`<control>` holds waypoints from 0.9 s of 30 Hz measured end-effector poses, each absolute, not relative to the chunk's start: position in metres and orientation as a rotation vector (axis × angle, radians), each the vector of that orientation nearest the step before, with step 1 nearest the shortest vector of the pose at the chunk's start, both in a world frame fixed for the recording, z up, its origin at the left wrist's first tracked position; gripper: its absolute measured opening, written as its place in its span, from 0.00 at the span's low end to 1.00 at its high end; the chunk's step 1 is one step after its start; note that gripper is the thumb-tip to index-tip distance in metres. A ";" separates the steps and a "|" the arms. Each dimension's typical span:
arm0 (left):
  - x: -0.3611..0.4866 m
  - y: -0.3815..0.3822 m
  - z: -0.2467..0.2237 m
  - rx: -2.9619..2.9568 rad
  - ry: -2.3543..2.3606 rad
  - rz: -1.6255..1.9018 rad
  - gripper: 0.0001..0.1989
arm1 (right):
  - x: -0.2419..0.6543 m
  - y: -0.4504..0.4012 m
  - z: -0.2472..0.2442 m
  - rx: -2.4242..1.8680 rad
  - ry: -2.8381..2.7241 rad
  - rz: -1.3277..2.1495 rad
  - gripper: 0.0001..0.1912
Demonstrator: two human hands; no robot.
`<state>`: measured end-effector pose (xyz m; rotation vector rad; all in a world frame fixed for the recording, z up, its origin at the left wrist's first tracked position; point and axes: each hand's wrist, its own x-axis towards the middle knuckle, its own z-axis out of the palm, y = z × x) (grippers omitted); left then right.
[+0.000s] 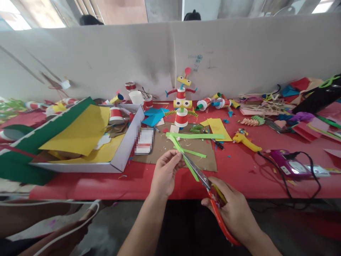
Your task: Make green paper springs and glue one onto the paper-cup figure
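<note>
My left hand [168,170] pinches a light green paper strip [177,143] between thumb and fingers, above the table's near edge. My right hand [234,209] is wrapped around the handles of the scissors [217,209], one red and one yellow. Their metal blades point up and left and lie along the green strip, close to my left fingertips. Beyond my hands, a longer green strip [202,136] and a shorter one [197,153] rest on a brown cardboard sheet [207,164]. Folded green paper springs [196,128] lie near the cardboard's far edge.
Paper-cup figures [181,117] stand at the back by a grey partition [106,60]. To the left is a white box [125,149] holding yellow paper. A yellow glue gun [247,142], a purple power socket [289,161] with black cord and paper scraps lie right. Another person's legs [64,227] show lower left.
</note>
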<state>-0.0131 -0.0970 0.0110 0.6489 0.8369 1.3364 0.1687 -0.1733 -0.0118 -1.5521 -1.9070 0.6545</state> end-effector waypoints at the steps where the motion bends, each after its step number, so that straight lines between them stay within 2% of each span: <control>1: -0.013 -0.098 0.011 0.642 0.844 1.335 0.05 | 0.168 -0.173 -0.012 -1.569 -1.926 0.622 0.23; 16: -0.007 -0.106 0.008 0.557 0.847 1.323 0.06 | 0.166 -0.171 -0.015 -1.566 -1.935 0.643 0.24; 27: -0.007 -0.105 0.008 0.556 0.841 1.290 0.06 | 0.162 -0.176 -0.018 -1.461 -1.753 0.921 0.19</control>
